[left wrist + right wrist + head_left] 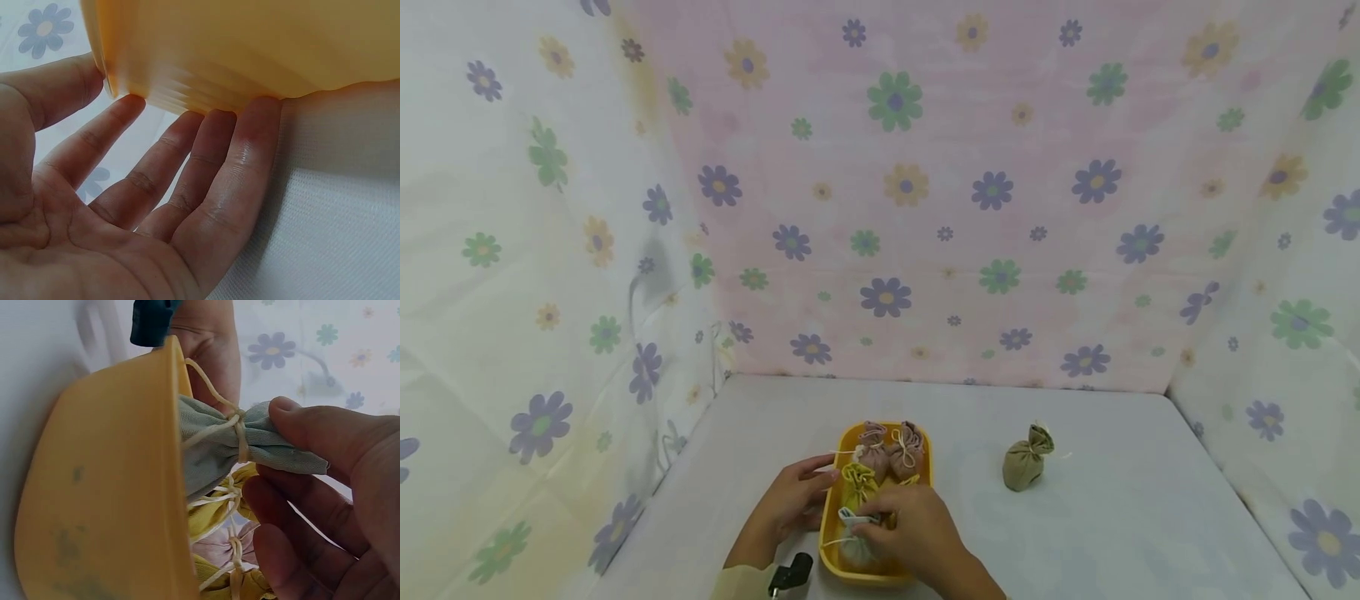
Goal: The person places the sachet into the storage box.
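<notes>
A yellow plastic bin (823, 521) holds several small drawstring pouches. My right hand (917, 527) pinches the gathered neck of a pale blue-green pouch (212, 444) between thumb and fingers; its body sits partly below the bin's rim at the near end. Behind it lie a mustard-yellow pouch (857, 482) and two mauve pouches, one left (872, 450) and one right (907, 450). On the bin's left side, my left hand (797, 496) touches the outer wall with extended fingertips (259, 119), its thumb at the rim.
An olive-green drawstring pouch (1024, 462) stands alone on the white table (1112, 517), right of the bin. Flower-printed cloth (925, 250) hangs behind and along both sides. A black device (793, 571) is at my left wrist.
</notes>
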`<state>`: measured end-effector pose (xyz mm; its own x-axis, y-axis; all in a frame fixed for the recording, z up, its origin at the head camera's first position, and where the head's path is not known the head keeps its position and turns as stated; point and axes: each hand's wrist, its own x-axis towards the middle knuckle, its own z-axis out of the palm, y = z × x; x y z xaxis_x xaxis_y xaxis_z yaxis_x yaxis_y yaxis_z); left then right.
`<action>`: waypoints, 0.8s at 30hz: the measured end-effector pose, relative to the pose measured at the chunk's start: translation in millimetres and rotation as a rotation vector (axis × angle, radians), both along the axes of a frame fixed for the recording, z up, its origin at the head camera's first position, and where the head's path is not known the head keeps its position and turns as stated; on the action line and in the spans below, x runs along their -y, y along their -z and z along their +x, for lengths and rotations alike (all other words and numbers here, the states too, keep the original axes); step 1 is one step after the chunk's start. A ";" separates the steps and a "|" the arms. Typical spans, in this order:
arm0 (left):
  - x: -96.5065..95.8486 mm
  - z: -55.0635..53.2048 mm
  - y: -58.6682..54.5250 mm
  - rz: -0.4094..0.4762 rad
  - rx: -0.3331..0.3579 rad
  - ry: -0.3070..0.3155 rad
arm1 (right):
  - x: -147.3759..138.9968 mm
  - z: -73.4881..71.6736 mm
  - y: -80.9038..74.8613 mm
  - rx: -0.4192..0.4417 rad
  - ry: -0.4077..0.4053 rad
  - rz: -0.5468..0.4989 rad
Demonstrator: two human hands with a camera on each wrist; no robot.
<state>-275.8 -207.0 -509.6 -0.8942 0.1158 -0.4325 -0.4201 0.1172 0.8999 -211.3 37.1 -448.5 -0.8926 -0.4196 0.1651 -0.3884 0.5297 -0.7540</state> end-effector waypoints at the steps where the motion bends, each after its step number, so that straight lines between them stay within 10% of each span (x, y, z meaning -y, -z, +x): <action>1: -0.3 0.2 -0.6 -0.003 -0.001 -0.001 | 0.1 0.1 0.8 0.004 -0.001 0.004; 24: -0.2 -0.7 1.6 0.000 0.009 -0.007 | -12.5 -3.6 5.2 0.044 -0.073 -0.043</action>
<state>-276.5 -206.8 -511.2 -0.8912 0.1093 -0.4402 -0.4287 0.1139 0.8962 -214.9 49.6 -453.7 -0.8668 -0.4769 0.1458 -0.3911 0.4685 -0.7922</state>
